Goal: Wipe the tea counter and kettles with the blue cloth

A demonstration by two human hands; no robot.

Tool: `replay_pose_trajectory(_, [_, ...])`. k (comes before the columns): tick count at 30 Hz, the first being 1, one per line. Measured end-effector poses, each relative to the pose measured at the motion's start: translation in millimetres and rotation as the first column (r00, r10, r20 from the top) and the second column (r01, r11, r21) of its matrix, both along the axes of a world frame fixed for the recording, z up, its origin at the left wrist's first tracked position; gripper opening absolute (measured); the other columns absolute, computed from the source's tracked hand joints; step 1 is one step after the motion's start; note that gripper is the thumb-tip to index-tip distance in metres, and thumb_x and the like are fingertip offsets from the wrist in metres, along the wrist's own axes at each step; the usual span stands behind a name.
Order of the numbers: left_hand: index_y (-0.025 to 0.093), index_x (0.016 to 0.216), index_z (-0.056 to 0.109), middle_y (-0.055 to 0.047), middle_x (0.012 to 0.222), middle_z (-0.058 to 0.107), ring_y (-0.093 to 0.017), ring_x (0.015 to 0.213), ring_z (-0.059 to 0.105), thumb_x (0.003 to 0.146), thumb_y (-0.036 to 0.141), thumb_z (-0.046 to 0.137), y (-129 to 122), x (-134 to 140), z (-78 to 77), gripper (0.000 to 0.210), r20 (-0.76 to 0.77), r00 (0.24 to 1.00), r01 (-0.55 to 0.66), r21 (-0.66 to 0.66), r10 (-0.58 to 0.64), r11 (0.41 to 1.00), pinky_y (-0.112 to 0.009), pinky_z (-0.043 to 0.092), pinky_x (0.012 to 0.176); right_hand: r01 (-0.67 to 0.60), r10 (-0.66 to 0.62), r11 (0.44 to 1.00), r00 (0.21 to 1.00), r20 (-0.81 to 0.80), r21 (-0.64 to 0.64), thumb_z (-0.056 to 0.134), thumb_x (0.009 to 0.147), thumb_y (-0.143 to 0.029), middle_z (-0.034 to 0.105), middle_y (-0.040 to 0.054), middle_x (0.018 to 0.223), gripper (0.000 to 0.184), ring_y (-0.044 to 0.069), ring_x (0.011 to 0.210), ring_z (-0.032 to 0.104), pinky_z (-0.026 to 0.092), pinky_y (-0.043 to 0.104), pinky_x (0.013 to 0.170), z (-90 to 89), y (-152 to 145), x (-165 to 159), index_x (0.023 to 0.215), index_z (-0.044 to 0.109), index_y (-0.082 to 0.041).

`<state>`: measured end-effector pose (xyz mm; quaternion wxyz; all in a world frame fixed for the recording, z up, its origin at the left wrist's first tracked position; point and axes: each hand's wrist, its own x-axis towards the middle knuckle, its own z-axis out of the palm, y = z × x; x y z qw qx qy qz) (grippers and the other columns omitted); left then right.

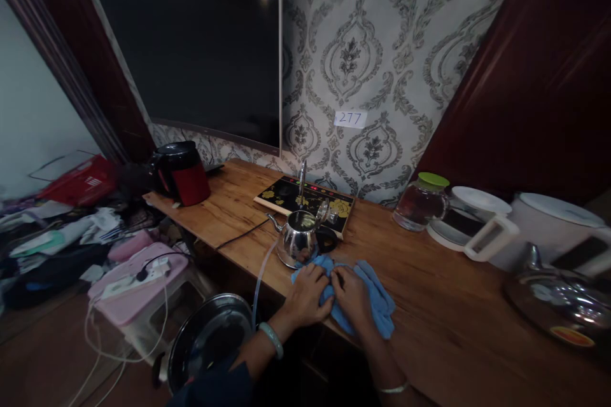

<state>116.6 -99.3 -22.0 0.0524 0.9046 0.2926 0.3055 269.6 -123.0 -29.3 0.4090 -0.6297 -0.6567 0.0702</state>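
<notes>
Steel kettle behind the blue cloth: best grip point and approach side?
Probably the handle at the rear right of the steel kettle, approached from the right and above. The spout points left, the polished round body looks slippery, and a clear tube hangs at its left. Both the left hand and right hand are on the blue cloth just in front.

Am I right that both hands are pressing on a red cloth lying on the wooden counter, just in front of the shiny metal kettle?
Not quite: the cloth is blue, not red. The head view shows the left hand and right hand both on it, on the wooden counter, just in front of the shiny metal kettle.
</notes>
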Motion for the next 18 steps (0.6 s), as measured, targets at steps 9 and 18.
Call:
replay_pose_trajectory(9, [0.017,0.104,0.061,-0.009,0.103,0.06,-0.025,0.097,0.05,0.079,0.028,0.062,0.7,0.3,-2.7,0.027,-0.001,1.0,0.002,0.009,-0.002,1.0,-0.041,0.045,0.083,-0.014,0.014,1.0,1.0,-0.005,-0.018,0.039,0.094,-0.028,0.069,0.0056,0.08,0.029,0.019,0.075,0.062,0.042,0.029,0.07,0.3,-2.3,0.6,0.079,0.062,-0.021])
replay_pose_trajectory(18, [0.018,0.105,0.06,-0.009,0.103,0.059,-0.026,0.097,0.05,0.079,0.029,0.062,0.5,0.2,-2.9,0.029,-0.012,1.0,0.007,-0.012,-0.007,1.0,-0.041,0.046,0.083,-0.002,0.002,1.0,1.0,0.017,-0.013,0.037,0.094,-0.03,0.068,0.005,0.077,0.031,0.019,0.073,0.061,0.041,0.029,0.069,-1.5,-1.7,1.1,0.077,0.062,-0.021])
